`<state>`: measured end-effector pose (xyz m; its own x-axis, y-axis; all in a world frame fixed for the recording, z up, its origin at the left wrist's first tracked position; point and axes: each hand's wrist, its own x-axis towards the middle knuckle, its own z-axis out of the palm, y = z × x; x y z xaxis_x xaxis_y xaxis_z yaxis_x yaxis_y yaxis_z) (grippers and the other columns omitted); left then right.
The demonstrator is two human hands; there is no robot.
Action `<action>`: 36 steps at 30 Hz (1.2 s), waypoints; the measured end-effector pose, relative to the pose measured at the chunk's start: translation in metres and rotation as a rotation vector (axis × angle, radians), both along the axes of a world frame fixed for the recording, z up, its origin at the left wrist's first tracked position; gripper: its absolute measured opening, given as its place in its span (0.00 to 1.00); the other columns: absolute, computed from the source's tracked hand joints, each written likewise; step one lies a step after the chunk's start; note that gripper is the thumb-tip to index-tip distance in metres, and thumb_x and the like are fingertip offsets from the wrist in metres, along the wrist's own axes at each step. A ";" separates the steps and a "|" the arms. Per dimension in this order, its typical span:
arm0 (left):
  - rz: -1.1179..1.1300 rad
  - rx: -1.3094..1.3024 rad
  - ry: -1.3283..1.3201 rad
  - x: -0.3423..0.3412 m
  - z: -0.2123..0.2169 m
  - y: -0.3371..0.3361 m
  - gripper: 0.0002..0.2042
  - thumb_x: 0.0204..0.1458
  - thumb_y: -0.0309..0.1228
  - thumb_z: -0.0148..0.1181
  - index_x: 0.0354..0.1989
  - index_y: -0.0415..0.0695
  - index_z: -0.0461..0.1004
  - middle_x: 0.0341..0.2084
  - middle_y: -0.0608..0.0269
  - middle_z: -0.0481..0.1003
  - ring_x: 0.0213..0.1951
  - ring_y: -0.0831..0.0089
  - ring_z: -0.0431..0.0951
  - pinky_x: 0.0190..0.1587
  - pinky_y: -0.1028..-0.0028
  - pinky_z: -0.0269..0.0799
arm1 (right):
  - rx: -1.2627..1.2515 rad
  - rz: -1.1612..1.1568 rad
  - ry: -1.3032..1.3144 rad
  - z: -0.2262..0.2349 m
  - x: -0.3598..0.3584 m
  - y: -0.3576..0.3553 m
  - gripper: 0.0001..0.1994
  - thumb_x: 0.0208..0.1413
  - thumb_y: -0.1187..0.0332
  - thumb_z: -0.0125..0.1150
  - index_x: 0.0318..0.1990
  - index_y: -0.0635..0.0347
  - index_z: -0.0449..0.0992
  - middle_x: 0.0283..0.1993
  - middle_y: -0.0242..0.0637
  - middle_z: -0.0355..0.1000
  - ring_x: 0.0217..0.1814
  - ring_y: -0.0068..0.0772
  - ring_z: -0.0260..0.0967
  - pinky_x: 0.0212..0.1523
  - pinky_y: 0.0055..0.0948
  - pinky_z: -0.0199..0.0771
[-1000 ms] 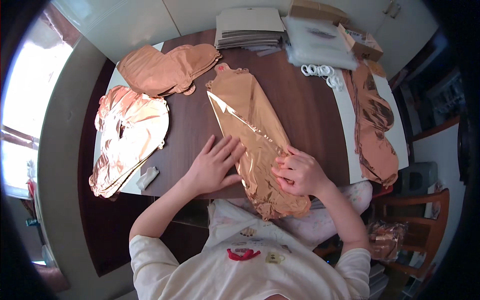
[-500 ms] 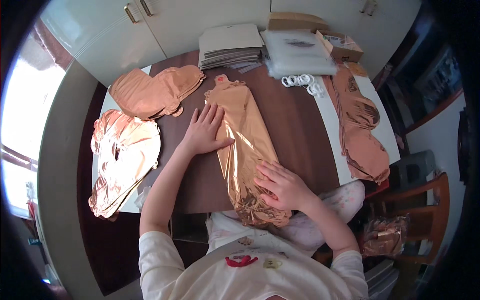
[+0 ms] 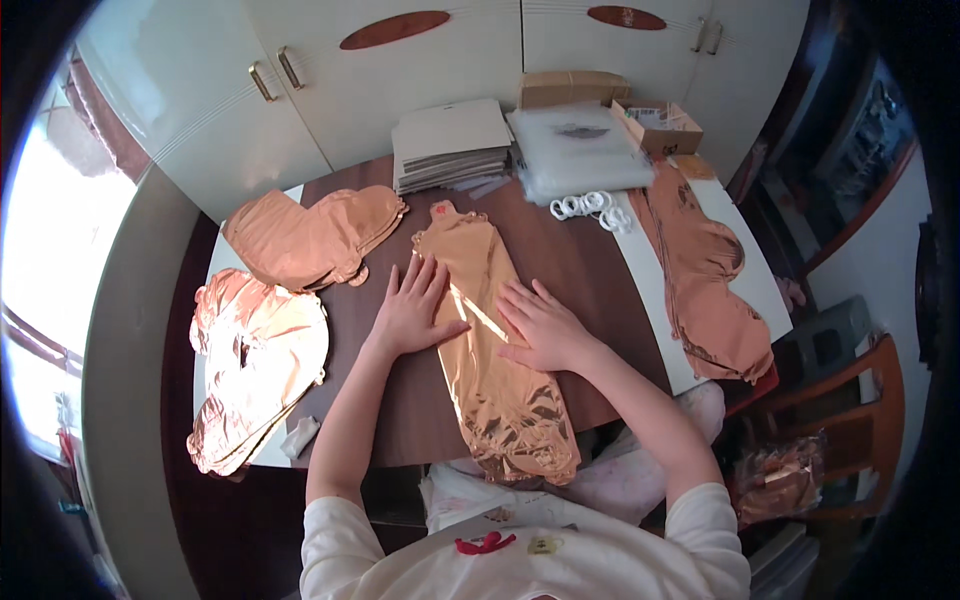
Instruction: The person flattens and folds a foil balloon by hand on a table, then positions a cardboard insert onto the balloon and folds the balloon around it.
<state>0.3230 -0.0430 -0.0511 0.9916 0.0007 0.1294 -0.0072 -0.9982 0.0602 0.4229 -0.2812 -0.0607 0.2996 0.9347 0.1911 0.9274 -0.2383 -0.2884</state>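
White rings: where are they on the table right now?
In the head view, the white rings lie at the table's far right, just in front of the clear plastic bags and beyond the right hand.

One rose-gold foil balloon [image 3: 495, 350] lies flat mid-desk, and three heaps of the same foil sit around it. Two cardboard boxes [image 3: 655, 125] stand at the back, beside one stack of grey card [image 3: 450, 145] and one clear-bag pile [image 3: 578, 150].
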 end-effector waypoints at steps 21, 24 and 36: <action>-0.101 0.007 -0.009 -0.037 0.001 -0.047 0.49 0.42 0.69 0.48 0.64 0.40 0.53 0.63 0.38 0.51 0.65 0.40 0.48 0.61 0.41 0.45 | -0.071 -0.071 -0.161 0.001 0.021 0.031 0.40 0.52 0.39 0.47 0.64 0.61 0.56 0.69 0.41 0.50 0.73 0.39 0.42 0.69 0.48 0.38; -0.104 0.023 0.018 -0.037 0.003 -0.047 0.49 0.42 0.69 0.49 0.65 0.42 0.51 0.63 0.38 0.50 0.65 0.39 0.46 0.61 0.41 0.44 | -0.075 -0.110 -0.164 -0.001 0.033 0.046 0.41 0.52 0.37 0.46 0.64 0.61 0.56 0.69 0.41 0.50 0.73 0.38 0.43 0.69 0.48 0.38; -0.165 0.011 0.039 -0.029 0.002 -0.045 0.49 0.39 0.71 0.47 0.65 0.47 0.53 0.63 0.40 0.51 0.65 0.38 0.45 0.59 0.35 0.42 | -0.166 -0.249 -0.126 0.008 0.057 0.056 0.43 0.54 0.37 0.43 0.66 0.66 0.50 0.71 0.44 0.45 0.74 0.36 0.39 0.71 0.44 0.35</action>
